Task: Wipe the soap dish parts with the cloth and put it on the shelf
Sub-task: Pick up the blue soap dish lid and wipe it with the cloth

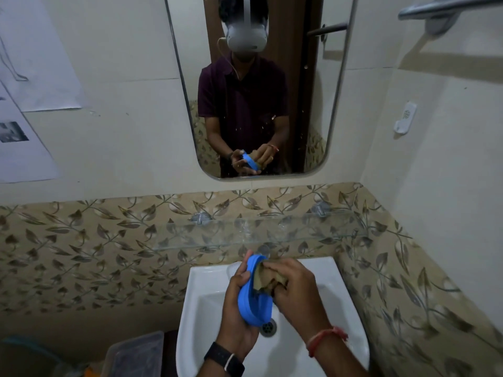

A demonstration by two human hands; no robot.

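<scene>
From the head camera, your left hand (234,303) is curled round the blue soap dish part (249,308). It holds the part on edge, its fingers wrapped over the far rim and its thumb on the near side. Your right hand (294,289) is bunched around the tan cloth (266,278) and grips it, pressing it into the open hollow of the dish part, so the cloth is all that sits inside. Both hands and the dish part hover over the white sink (206,284), just above its drain (268,326). The basin has only that drain showing at its bottom.

The glass shelf (272,232) runs along the leaf-patterned tiles behind the sink, beyond your hands and apart from the dish part. The mirror (313,91) above it reflects the same grip, with the blue part between both hands.

A black watch (224,359) is on your left wrist and a red thread band (326,338) on your right. At lower left, beside the sink, stands a clear plastic tub (136,355) with a lid. It is too dim there to tell what is in it, though it may hold something dark.
</scene>
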